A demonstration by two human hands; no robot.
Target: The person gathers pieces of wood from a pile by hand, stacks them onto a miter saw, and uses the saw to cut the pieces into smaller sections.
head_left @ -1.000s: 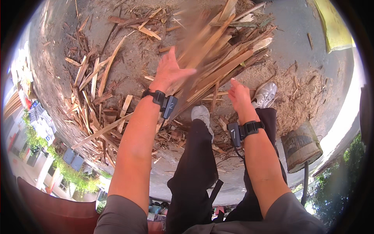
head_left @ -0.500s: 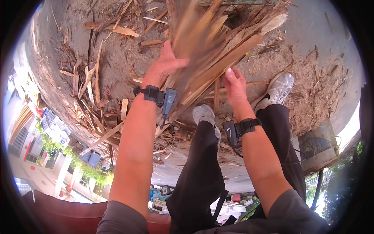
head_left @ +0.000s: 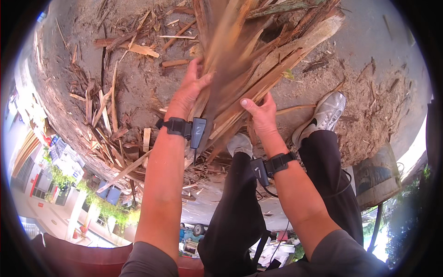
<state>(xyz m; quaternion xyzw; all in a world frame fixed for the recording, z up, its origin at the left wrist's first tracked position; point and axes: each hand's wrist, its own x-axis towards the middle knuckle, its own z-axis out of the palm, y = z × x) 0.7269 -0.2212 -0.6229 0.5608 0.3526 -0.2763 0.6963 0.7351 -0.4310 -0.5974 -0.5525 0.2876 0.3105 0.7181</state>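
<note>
A bundle of long, rough, split wood strips (head_left: 277,69) lies slantwise before me, its far ends fanned out at the top of the view. My left hand (head_left: 187,90) is on the bundle's left side, thumb over the wood and fingers curled at its edge. On the right side, my right hand (head_left: 262,115) grips the lower strips, thumb on top and the other fingers partly hidden behind the wood. A blurred dark streak crosses the middle of the bundle and hides some strips. Black devices are strapped to both wrists.
Splinters and bark pieces (head_left: 108,115) litter the ground at left. Sawdust (head_left: 369,120) covers the ground at right. My shoes (head_left: 330,108) stand close to the bundle. A worn box-like container (head_left: 376,177) sits at the right, and a dark red surface (head_left: 83,256) at lower left.
My right hand has moved left and slightly down, its thumb now over the strips. My left hand has shifted a little left and down. The right-hand strips have drawn in with the bundle.
</note>
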